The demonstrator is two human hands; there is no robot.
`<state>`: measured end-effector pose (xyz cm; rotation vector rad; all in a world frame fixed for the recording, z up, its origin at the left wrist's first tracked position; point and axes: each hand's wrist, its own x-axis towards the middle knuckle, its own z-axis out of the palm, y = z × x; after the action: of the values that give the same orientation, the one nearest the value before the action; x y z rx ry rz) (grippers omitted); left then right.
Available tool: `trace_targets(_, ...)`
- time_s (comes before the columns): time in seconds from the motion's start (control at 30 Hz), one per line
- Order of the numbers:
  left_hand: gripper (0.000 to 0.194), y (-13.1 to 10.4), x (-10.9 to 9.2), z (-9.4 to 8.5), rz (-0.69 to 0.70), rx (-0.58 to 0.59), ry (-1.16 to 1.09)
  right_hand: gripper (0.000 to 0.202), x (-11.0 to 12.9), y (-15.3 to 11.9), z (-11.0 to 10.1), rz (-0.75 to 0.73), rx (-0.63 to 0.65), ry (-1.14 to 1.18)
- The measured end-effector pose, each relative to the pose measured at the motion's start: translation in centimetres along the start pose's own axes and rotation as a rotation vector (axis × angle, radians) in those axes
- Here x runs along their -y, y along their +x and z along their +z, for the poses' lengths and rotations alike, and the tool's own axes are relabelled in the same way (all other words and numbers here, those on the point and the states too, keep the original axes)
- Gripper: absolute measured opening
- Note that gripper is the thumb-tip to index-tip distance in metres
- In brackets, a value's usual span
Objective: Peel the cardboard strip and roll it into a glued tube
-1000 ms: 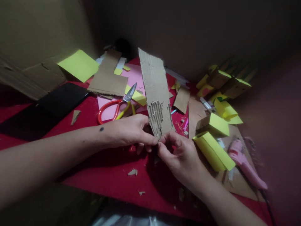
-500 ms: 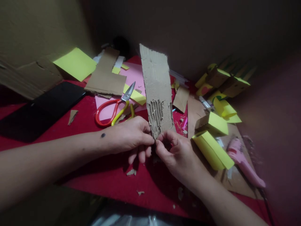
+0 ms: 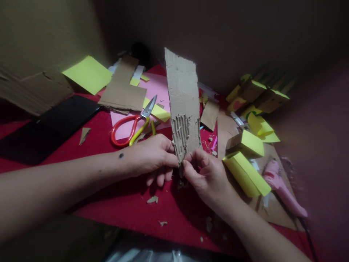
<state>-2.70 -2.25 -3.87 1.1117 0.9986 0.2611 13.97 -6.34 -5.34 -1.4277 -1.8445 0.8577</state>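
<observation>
A long strip of cardboard (image 3: 182, 87) stands tilted upright between my hands, its ragged lower part peeled to bare the corrugation. My left hand (image 3: 156, 158) pinches its lower left edge between thumb and fingers. At the bottom edge, my right hand (image 3: 203, 171) is closed in a pinch on the cardboard close to the left thumb. A small torn flap hangs between the two hands. Left of the strip lie scissors (image 3: 136, 122) with one red and one yellow handle, their blades pointing away from me.
Cardboard pieces (image 3: 124, 92), pink paper (image 3: 118, 125) and yellow paper (image 3: 88, 74) lie at the back left, near a black flat object (image 3: 49, 127). To the right are yellow paper tubes (image 3: 247, 174) and a pink glue gun (image 3: 283, 191). Cardboard scraps (image 3: 152, 199) dot the red tabletop (image 3: 122, 214).
The strip's top has shifted slightly right and up. My right hand has moved a little away from the left thumb, and a torn flap now shows between them.
</observation>
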Motion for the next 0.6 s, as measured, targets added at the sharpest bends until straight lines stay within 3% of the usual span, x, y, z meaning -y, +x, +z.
trace_targets(0.3, 0.025, 0.03, 0.00, -0.39, 0.008, 0.047, 0.013, 0.014, 0.07, 0.03, -0.49, 0.009, 0.016, 0.021)
trace_targets(0.43, 0.023, -0.08, 0.21, -0.64, 0.049, 0.047, 0.053, 0.008, 0.01, -0.31, -0.41, -0.131, -0.012, -0.038)
trace_targets(0.6, 0.022, -0.54, 0.32, -0.46, 0.072, -0.042, 0.154, 0.007, 0.17, -0.60, 0.19, -0.455, -0.130, -0.343)
